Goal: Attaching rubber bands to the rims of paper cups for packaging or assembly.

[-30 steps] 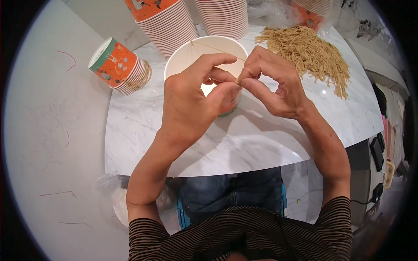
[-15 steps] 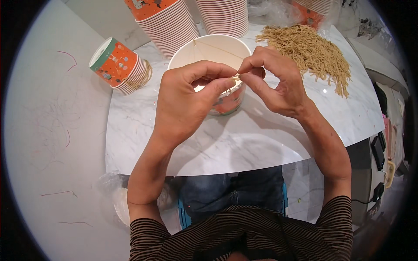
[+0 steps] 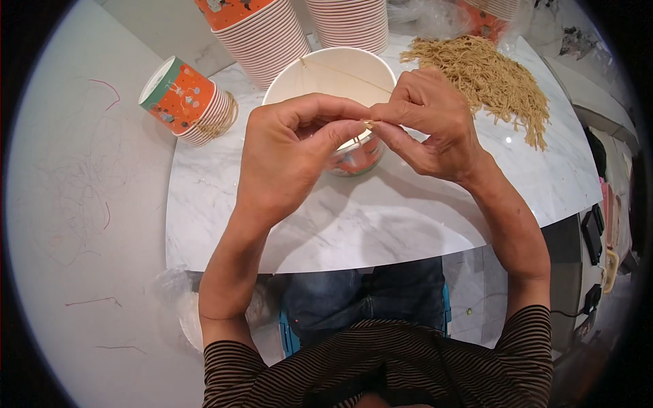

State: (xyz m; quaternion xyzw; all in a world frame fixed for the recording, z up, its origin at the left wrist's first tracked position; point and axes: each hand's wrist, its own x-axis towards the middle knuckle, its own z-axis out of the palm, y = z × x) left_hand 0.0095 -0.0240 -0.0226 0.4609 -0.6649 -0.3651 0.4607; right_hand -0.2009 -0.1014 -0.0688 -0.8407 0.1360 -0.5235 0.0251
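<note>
String (image 3: 369, 125) is pinched between the fingertips of both hands, just above the near rim of the paper tub. Largest around that tub is the table (image 3: 422, 234), white with grey marbling and a curved front edge, on which the tub stands. Behind the tub and to its left rises a tall stack of nested paper tubs (image 3: 262, 51), orange and patterned at its top; a second stack (image 3: 348, 27), showing pale rims, stands directly behind it. To the tub's right lies a loose heap of tan strands (image 3: 483, 81), with a clear plastic bag (image 3: 428, 20) beyond it. The paper tub (image 3: 356, 161) itself is white inside and orange outside, its mouth open and partly hidden by the hands. Left of it sits a shorter stack of patterned tubs (image 3: 180, 102), tan loops (image 3: 219, 121) hanging about its lower end. The left hand (image 3: 286, 156), over the tub's near left side, grips the string between thumb and forefinger. The right hand (image 3: 435, 126), over its right side, grips it likewise, fingertips meeting the left's. Smallest is a thin strand crossing the tub's mouth from the far rim toward the right hand.
</note>
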